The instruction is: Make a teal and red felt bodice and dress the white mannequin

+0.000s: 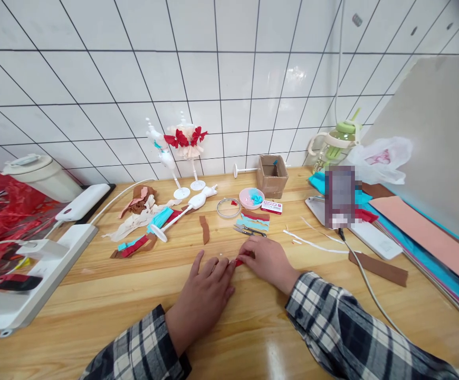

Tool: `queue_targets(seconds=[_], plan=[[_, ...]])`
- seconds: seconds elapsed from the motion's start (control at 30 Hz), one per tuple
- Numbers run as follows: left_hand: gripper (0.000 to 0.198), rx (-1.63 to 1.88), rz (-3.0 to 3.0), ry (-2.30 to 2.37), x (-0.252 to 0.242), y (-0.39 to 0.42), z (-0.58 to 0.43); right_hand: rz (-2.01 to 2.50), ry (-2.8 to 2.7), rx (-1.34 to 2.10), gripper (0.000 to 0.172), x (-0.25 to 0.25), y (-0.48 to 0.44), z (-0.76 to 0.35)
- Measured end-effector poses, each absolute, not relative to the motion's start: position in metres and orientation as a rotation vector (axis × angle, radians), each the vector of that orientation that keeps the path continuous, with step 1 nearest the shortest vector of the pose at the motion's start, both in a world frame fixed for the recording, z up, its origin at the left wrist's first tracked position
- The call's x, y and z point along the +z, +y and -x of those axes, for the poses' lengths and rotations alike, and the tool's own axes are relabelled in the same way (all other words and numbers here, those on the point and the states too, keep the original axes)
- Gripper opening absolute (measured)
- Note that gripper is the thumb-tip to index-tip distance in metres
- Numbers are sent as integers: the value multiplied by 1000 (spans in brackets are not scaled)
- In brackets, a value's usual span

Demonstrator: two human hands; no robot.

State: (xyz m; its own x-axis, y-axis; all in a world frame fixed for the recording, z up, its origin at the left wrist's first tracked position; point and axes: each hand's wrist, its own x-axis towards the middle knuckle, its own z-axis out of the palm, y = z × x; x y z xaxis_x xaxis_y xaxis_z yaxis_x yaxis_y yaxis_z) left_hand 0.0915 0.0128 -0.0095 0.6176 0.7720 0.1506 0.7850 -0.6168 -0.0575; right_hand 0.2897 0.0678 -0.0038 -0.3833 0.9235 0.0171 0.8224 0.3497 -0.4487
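Note:
A small red strip (239,262), apparently crepe paper, lies at the table's middle between my hands. My right hand (267,261) pinches it between thumb and fingers, which hide much of it. Palm down on the wood, my left hand (201,298) has its fingers stretched out and the little finger spread. Its index fingertip reaches the strip's left end; whether it presses on it I cannot tell. Just beyond my right hand are small thread snips (249,230). Behind them lie torn blue strips (255,224) and a brown strip (204,230) to the left.
Two small white mannequins stand by the wall, one with red bows (185,138); another mannequin (200,199) lies down. A pink bowl (249,198), a cardboard box (272,177) and a metal ring (228,208) are behind. A power strip (55,274) sits left; a cable (366,279) runs right.

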Motion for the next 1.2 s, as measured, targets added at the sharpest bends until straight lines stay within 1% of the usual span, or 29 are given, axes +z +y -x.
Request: queue_targets(seconds=[0.23,0.4,0.5,0.57,0.6,0.67,0.73,0.8,0.87,1.0,1.07,1.1,1.2], plan=[[40,-194,2723,-1346,-9,13,-91,1554,-2290,653,9,-8,74,-294],[41,-247,2763,-1353,-3,17,-87,1400,-2168,743,22,-16,76,-303],[38,-304,2783,-1335,2,20,-86,1326,-2143,675,30,-18,71,-301],[36,-362,2784,-1307,5,20,-85,1294,-2146,653,31,-16,67,-298],[35,-391,2779,-1293,5,20,-85,1283,-2131,684,28,-15,66,-298],[34,-445,2760,-1272,6,20,-84,1238,-2065,878,20,-12,66,-300],[32,-481,2740,-1258,7,19,-84,1154,-1935,1154,24,-9,66,-303],[31,-504,2729,-1242,7,18,-84,1089,-1788,1340,26,-8,65,-305],[31,-520,2725,-1237,7,17,-84,1088,-1702,1417,27,-10,62,-302],[32,-556,2746,-1239,9,17,-84,1117,-1623,1442,35,-16,57,-290],[36,-669,2740,-1317,10,18,-83,1112,-1587,1385,34,-17,58,-288],[38,-786,2721,-1418,10,17,-83,1127,-1571,1338,33,-17,58,-289],[38,-1317,2768,-1966,10,12,-86,1207,-1504,1152,31,-13,59,-292]])
